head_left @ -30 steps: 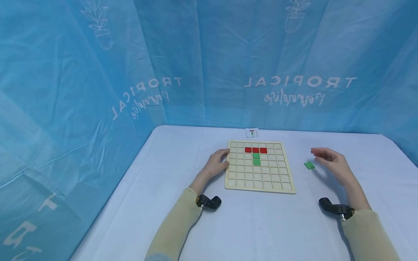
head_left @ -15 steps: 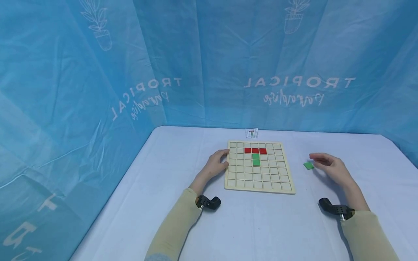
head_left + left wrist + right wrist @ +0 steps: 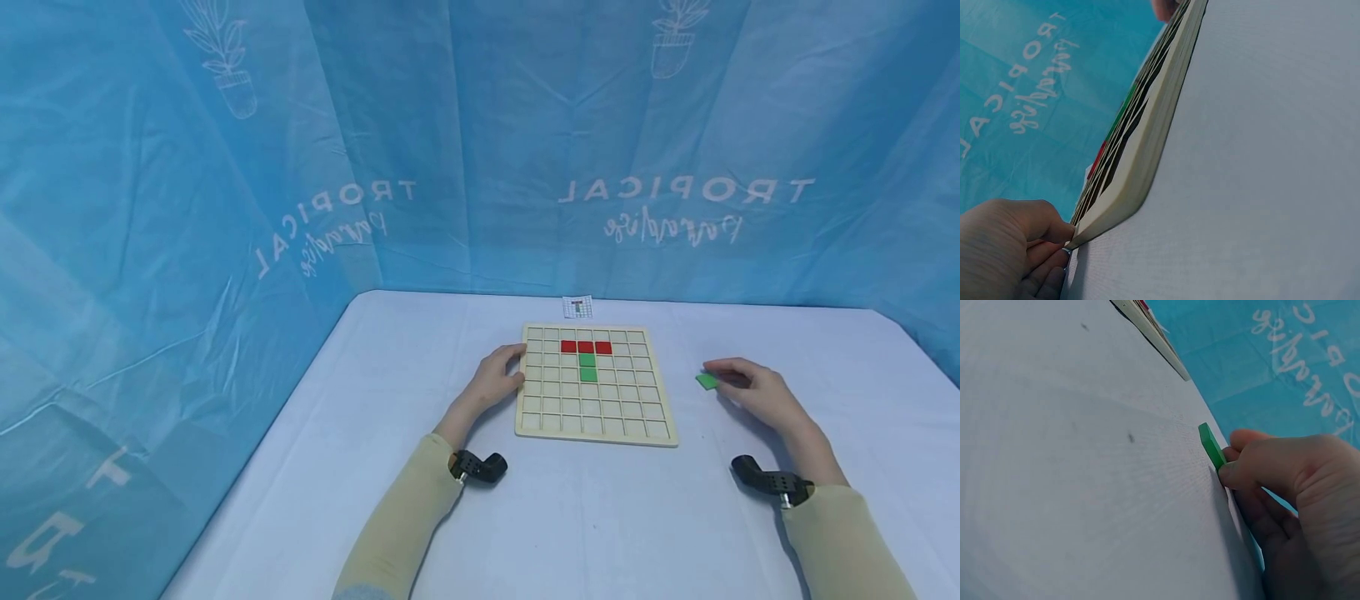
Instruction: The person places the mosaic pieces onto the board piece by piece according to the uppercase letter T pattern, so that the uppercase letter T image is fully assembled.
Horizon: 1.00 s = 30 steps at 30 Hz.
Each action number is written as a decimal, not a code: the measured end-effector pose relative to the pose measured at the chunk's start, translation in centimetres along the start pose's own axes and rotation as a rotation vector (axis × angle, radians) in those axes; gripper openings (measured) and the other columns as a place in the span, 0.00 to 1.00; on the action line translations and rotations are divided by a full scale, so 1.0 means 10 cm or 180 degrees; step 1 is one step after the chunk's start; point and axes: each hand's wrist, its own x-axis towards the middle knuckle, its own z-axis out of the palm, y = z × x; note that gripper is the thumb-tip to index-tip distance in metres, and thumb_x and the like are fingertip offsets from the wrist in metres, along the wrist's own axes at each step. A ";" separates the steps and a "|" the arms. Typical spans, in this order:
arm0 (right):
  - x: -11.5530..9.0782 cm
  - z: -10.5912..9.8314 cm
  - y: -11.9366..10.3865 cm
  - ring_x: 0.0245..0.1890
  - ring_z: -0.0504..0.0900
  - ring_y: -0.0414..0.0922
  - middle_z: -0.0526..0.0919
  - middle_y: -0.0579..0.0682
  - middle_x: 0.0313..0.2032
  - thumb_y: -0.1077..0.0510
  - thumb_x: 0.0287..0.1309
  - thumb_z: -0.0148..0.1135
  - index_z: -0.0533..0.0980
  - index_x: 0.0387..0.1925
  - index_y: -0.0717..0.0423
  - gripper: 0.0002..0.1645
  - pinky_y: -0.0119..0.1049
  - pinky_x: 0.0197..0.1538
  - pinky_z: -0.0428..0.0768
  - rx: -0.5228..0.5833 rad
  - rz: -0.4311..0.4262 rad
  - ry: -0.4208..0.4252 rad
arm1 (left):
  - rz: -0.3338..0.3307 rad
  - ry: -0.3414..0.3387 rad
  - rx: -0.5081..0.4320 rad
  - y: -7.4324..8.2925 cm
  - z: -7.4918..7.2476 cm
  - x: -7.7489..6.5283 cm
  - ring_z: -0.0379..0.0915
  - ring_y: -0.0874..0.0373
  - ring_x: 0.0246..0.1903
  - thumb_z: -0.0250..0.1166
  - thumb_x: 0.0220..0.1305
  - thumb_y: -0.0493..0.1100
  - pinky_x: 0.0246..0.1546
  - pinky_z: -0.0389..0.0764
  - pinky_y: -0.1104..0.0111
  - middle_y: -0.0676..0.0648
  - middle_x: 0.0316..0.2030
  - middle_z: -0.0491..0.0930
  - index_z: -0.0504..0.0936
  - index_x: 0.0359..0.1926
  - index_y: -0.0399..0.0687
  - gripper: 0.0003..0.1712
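A square wooden grid board lies on the table, with three red tiles in a row and two green tiles below the middle one. My left hand grips the board's left edge; in the left wrist view the thumb lies against the rim, with curled fingers beside it. To the right of the board, my right hand pinches a loose green tile between thumb and fingertips. In the right wrist view this tile is tilted, its near end hidden by the fingers.
A small printed card with a red and green T pattern lies behind the board. White cloth covers the table. Blue printed curtains stand at the back and left. Each wrist wears a black camera mount.
My right hand has come down and slightly left onto the loose green tile and now pinches it. My left hand stays at the board's edge.
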 end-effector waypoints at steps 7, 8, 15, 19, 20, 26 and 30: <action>-0.01 0.01 -0.03 0.56 0.69 0.63 0.73 0.64 0.55 0.66 0.60 0.56 0.73 0.55 0.62 0.20 0.60 0.56 0.69 -0.0068 -0.0049 0.0037 | 0.0002 0.0007 0.0017 0.01 0.00 0.00 0.58 0.51 0.65 0.57 0.60 0.36 0.66 0.58 0.63 0.42 0.63 0.67 0.64 0.67 0.39 0.32; -0.01 0.01 -0.03 0.56 0.69 0.63 0.73 0.64 0.54 0.66 0.60 0.56 0.73 0.55 0.63 0.20 0.60 0.56 0.69 -0.0071 -0.0056 0.0048 | -0.0001 0.0006 0.0018 0.01 0.00 0.00 0.58 0.52 0.65 0.57 0.60 0.36 0.66 0.58 0.63 0.42 0.63 0.67 0.64 0.67 0.39 0.32; -0.01 0.02 -0.04 0.54 0.70 0.63 0.74 0.65 0.53 0.65 0.59 0.58 0.74 0.54 0.63 0.20 0.60 0.55 0.69 -0.0136 -0.0016 0.0150 | -0.0006 0.0013 0.0029 0.01 0.01 0.00 0.57 0.51 0.65 0.57 0.60 0.36 0.66 0.58 0.63 0.42 0.63 0.67 0.64 0.67 0.38 0.32; -0.02 -0.01 -0.06 0.54 0.70 0.63 0.74 0.65 0.53 0.62 0.61 0.57 0.73 0.55 0.63 0.20 0.61 0.55 0.69 -0.0108 0.0070 0.0208 | 0.0009 0.0002 0.0008 0.01 0.01 0.00 0.57 0.51 0.65 0.57 0.60 0.36 0.66 0.58 0.63 0.42 0.63 0.66 0.64 0.67 0.38 0.32; -0.02 -0.03 -0.07 0.54 0.70 0.63 0.74 0.65 0.53 0.61 0.61 0.57 0.73 0.55 0.63 0.20 0.62 0.55 0.69 -0.0081 0.0083 0.0214 | 0.0009 -0.0002 0.0006 0.01 0.01 0.00 0.57 0.50 0.65 0.57 0.60 0.36 0.66 0.58 0.63 0.42 0.63 0.66 0.64 0.67 0.38 0.32; -0.04 -0.13 -0.24 0.57 0.68 0.64 0.73 0.65 0.55 0.54 0.64 0.57 0.71 0.57 0.63 0.23 0.63 0.56 0.67 0.0101 0.0081 0.0208 | -0.0011 -0.0010 0.0011 0.02 0.01 0.00 0.57 0.51 0.65 0.57 0.60 0.36 0.66 0.58 0.63 0.42 0.63 0.66 0.64 0.67 0.39 0.32; 0.11 -0.10 -0.11 0.55 0.71 0.60 0.75 0.59 0.53 0.46 0.63 0.57 0.73 0.56 0.57 0.26 0.60 0.54 0.70 0.0101 -0.0083 0.0360 | -0.0041 -0.0006 0.0059 0.02 -0.01 0.00 0.57 0.51 0.66 0.56 0.60 0.36 0.66 0.57 0.63 0.42 0.64 0.66 0.64 0.67 0.39 0.32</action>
